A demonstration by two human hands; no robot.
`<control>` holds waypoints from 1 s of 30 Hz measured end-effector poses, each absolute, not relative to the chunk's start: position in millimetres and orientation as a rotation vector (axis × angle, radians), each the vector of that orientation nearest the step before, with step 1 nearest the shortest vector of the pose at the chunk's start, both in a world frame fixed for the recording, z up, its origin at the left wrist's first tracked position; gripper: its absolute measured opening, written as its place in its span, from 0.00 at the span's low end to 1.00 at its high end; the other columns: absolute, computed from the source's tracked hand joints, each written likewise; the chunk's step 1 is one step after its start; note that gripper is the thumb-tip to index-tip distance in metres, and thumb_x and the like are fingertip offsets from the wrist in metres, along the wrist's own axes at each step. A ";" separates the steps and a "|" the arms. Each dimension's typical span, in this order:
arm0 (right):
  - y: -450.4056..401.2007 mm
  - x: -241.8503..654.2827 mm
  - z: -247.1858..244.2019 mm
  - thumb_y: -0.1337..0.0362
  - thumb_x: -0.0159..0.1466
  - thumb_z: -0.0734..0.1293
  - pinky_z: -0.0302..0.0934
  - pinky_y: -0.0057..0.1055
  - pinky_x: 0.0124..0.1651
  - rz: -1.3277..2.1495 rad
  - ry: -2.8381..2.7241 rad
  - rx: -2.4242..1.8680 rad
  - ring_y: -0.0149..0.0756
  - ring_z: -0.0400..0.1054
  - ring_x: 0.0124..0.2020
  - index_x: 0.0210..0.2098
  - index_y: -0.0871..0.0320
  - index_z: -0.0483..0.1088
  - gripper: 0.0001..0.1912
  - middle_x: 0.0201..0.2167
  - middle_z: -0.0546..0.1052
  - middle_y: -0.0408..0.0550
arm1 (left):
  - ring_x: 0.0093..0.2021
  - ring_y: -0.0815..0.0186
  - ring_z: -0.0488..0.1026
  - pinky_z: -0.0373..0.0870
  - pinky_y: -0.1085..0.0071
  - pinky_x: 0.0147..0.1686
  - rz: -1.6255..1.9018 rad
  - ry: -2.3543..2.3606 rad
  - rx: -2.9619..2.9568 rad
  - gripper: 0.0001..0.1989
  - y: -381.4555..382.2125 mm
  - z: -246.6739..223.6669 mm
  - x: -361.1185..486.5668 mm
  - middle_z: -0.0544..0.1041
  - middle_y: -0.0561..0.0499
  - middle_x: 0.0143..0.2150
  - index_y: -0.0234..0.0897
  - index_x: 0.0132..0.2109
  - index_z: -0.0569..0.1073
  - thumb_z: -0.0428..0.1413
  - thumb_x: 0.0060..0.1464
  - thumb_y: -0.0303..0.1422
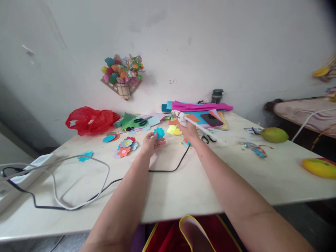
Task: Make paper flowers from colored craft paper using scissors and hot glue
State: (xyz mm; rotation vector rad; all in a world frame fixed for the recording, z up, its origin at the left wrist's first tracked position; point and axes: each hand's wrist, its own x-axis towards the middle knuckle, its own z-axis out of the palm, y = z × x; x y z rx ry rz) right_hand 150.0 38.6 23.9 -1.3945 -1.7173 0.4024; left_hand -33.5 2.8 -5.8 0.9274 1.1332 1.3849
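Note:
A blue paper flower (pixel 159 132) is held up between the thumb and fingers of my left hand (pixel 151 143), over the middle of the table. My right hand (pixel 189 132) grips a white glue gun (pixel 179 114), with a white glue stick (pixel 195 123) showing behind it and a black cord (pixel 181 161) running down from it. Yellow paper pieces (pixel 173 130) lie between the two hands. To the left of my left hand sits a cluster of layered paper flowers (pixel 126 147). Scissors with dark handles (pixel 207 139) rest just right of my right wrist.
A power strip (pixel 28 175) with looping white cable (pixel 107 175) occupies the left side. Further back are a red plastic bag (pixel 90 120), black scissors (pixel 141 121), coloured sheets (pixel 199 106) and a phone (pixel 212 119). Mangoes (pixel 274 134) lie at the right.

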 end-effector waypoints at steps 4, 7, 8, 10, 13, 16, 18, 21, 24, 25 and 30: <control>33.3 152.6 24.9 0.63 0.53 0.64 0.55 0.24 0.19 0.867 -1.576 -1.100 0.25 0.58 0.15 0.30 0.60 0.67 0.07 0.20 0.70 0.42 | 0.28 0.63 0.77 0.73 0.69 0.28 1.464 1.046 0.938 0.13 8.7 -13.6 -40.1 0.75 0.49 0.29 0.37 0.36 0.62 0.58 0.49 0.36; 27.7 155.5 22.4 0.63 0.51 0.66 0.50 0.23 0.15 1.060 -1.560 -0.990 0.22 0.54 0.12 0.28 0.60 0.66 0.07 0.18 0.68 0.40 | 0.30 0.64 0.77 0.74 0.69 0.33 1.503 1.027 0.920 0.09 10.9 -15.4 -38.7 0.75 0.49 0.27 0.34 0.33 0.63 0.57 0.50 0.31; 25.7 156.9 21.1 0.61 0.52 0.67 0.48 0.23 0.14 1.103 -1.564 -0.974 0.22 0.54 0.11 0.27 0.60 0.65 0.09 0.18 0.68 0.40 | 0.30 0.64 0.77 0.74 0.68 0.34 1.502 1.030 0.914 0.08 11.2 -15.6 -38.2 0.75 0.49 0.26 0.33 0.32 0.63 0.57 0.51 0.30; 21.4 159.9 19.0 0.58 0.52 0.67 0.47 0.22 0.13 1.163 -1.587 -0.958 0.22 0.54 0.11 0.25 0.60 0.64 0.12 0.18 0.68 0.40 | 0.30 0.65 0.77 0.74 0.68 0.35 1.493 1.039 0.903 0.07 11.5 -16.1 -37.5 0.75 0.48 0.26 0.32 0.30 0.64 0.56 0.51 0.28; 15.6 164.9 17.5 0.55 0.52 0.68 0.48 0.22 0.15 1.189 -1.659 -0.970 0.21 0.54 0.11 0.22 0.60 0.63 0.15 0.17 0.69 0.41 | 0.29 0.66 0.76 0.74 0.70 0.35 1.484 1.050 0.894 0.06 11.9 -17.6 -37.7 0.76 0.47 0.26 0.30 0.30 0.66 0.56 0.51 0.26; 13.1 169.5 16.4 0.54 0.52 0.68 0.48 0.23 0.15 1.196 -1.711 -1.007 0.21 0.54 0.11 0.21 0.60 0.63 0.16 0.17 0.70 0.42 | 0.29 0.66 0.76 0.74 0.72 0.34 1.484 1.047 0.893 0.03 12.7 -19.9 -38.0 0.76 0.46 0.27 0.29 0.30 0.67 0.54 0.52 0.23; 13.7 171.5 14.8 0.53 0.53 0.68 0.48 0.23 0.15 1.208 -1.720 -1.041 0.22 0.54 0.11 0.23 0.60 0.64 0.16 0.18 0.71 0.42 | 0.30 0.65 0.77 0.73 0.72 0.33 1.481 1.031 0.889 0.04 13.3 -21.5 -38.0 0.76 0.45 0.28 0.29 0.31 0.66 0.55 0.51 0.23; 15.9 172.9 12.2 0.52 0.54 0.67 0.47 0.23 0.15 1.209 -1.733 -1.091 0.22 0.53 0.11 0.26 0.60 0.65 0.16 0.18 0.71 0.41 | 0.30 0.65 0.77 0.73 0.71 0.33 1.463 1.007 0.881 0.05 13.7 -23.3 -38.0 0.76 0.45 0.28 0.30 0.30 0.65 0.56 0.49 0.23; 16.3 173.2 11.3 0.51 0.55 0.65 0.47 0.23 0.16 1.212 -1.759 -1.091 0.22 0.53 0.11 0.29 0.61 0.67 0.17 0.17 0.71 0.41 | 0.29 0.65 0.76 0.73 0.71 0.32 1.450 1.001 0.882 0.07 13.1 -23.8 -38.1 0.76 0.47 0.27 0.32 0.30 0.64 0.56 0.49 0.22; 15.8 173.2 11.4 0.51 0.56 0.65 0.47 0.22 0.16 1.211 -1.771 -1.092 0.21 0.53 0.10 0.30 0.61 0.67 0.17 0.17 0.71 0.41 | 0.29 0.65 0.76 0.73 0.71 0.31 1.449 1.005 0.881 0.07 12.8 -23.7 -38.2 0.75 0.48 0.26 0.32 0.30 0.64 0.56 0.49 0.22; 10.6 171.4 13.7 0.53 0.57 0.65 0.48 0.22 0.15 1.182 -1.819 -1.122 0.21 0.52 0.10 0.32 0.60 0.67 0.15 0.17 0.72 0.40 | 0.28 0.66 0.76 0.73 0.71 0.31 1.437 1.003 0.889 0.08 11.5 -23.4 -39.3 0.75 0.48 0.25 0.32 0.29 0.63 0.57 0.48 0.23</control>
